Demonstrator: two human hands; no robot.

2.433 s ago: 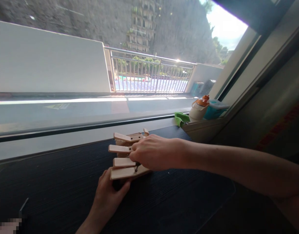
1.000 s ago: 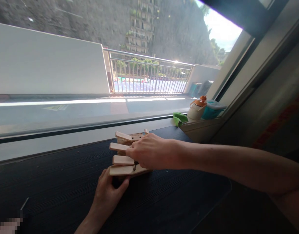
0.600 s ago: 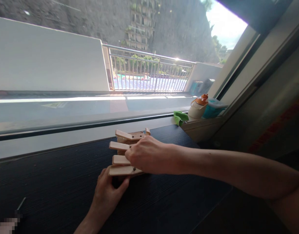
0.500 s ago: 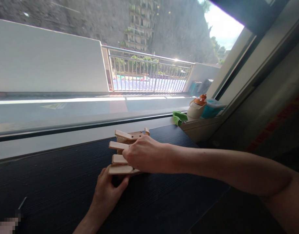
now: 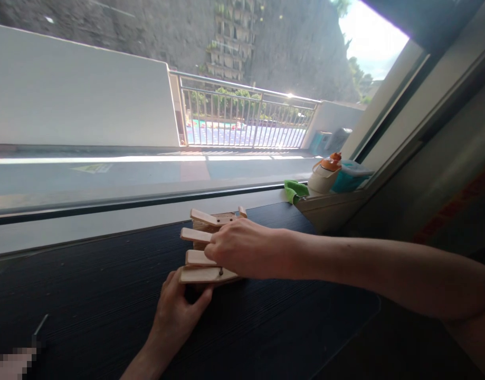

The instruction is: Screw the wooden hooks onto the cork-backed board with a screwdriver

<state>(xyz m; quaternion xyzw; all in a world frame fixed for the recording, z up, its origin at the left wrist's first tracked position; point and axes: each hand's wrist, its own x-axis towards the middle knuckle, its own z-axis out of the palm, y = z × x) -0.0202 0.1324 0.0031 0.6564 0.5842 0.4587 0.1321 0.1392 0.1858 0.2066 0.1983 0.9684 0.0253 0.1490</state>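
Note:
A pale wooden piece with several flat slats (image 5: pixel 197 275) sticking out to the left sits on the dark tabletop (image 5: pixel 100 285). Dark round screw heads or holes show on its far and near slats. My left hand (image 5: pixel 173 311) grips the near left end, fingers behind it and thumb along the lower side. Across the middle slats lies my right hand (image 5: pixel 246 248), closed with the fingers curled down. What its fingertips pinch is hidden beneath the hand.
A green cloth (image 5: pixel 295 191), a cream bottle with an orange top (image 5: pixel 323 175) and a teal container (image 5: pixel 349 177) stand by the window at right. At lower left a thin metal rod (image 5: pixel 41 324) pokes out beside a pixelated patch. A window (image 5: pixel 139 179) runs behind the table.
The whole view has shifted slightly. My right hand has drawn back a little to the right, so the near slat's screw shows more clearly. My left hand keeps its grip.

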